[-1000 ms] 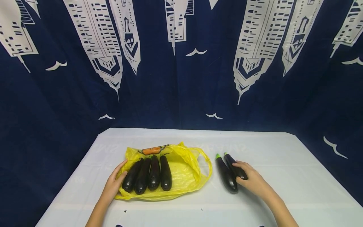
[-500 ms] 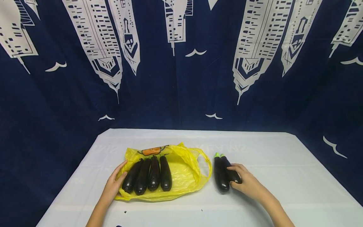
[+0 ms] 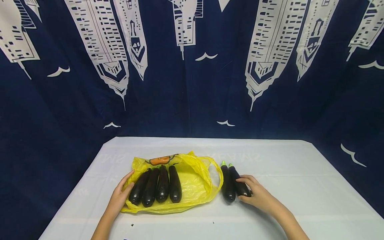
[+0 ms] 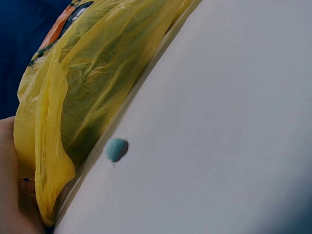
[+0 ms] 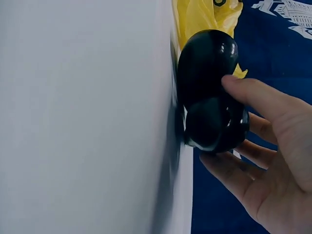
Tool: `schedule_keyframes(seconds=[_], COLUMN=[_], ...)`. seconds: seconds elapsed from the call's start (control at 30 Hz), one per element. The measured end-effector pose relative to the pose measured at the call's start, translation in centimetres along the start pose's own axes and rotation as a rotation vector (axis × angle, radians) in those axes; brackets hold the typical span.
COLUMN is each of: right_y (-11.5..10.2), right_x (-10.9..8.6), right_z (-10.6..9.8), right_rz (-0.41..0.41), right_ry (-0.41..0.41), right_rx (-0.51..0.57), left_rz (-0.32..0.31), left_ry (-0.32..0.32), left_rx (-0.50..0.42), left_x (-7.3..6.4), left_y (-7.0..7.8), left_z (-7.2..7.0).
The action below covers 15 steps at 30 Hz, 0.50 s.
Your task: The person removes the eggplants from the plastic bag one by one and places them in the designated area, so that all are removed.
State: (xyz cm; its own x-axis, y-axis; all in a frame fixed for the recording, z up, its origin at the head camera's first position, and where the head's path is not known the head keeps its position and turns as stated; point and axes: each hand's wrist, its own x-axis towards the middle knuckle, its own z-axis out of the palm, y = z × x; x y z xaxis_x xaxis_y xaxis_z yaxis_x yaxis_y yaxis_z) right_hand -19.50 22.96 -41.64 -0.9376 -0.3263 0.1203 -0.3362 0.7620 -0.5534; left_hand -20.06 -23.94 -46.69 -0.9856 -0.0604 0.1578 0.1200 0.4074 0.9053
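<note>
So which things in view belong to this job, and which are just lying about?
In the job:
Yellow bag, touched by the left hand
Four eggplants in the open bag
Two eggplants to its right, one gripped by the right hand

Just lying about:
Small bit on the white table, unidentifiable
Tinier speck to its right

The head camera looks forward and down from the near side of the yellow bag [image 3: 193, 186], well back, taking in the whole bag and the navy cloth [image 3: 186, 100] beyond. The left wrist camera, tilted, is close by the bag's left end. The right wrist camera, turned sideways, faces forward from the bag's right, sharing two eggplants [image 5: 207, 58] with the head view.
</note>
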Motion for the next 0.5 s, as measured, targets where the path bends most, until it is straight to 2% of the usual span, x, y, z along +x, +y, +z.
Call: schedule_keyframes(seconds=[0.2, 0.5], right_y=[-0.05, 0.2], right_x=[-0.01, -0.02], right_z=[0.13, 0.27], right_rz=[0.015, 0.041], right_ry=[-0.032, -0.028], right_rx=[0.032, -0.018], left_rz=[-0.003, 0.001], left_ry=[0.004, 0.006], left_rx=[0.002, 0.001], left_x=[-0.03, -0.05], left_y=[0.0, 0.01], left_z=[0.0, 0.03])
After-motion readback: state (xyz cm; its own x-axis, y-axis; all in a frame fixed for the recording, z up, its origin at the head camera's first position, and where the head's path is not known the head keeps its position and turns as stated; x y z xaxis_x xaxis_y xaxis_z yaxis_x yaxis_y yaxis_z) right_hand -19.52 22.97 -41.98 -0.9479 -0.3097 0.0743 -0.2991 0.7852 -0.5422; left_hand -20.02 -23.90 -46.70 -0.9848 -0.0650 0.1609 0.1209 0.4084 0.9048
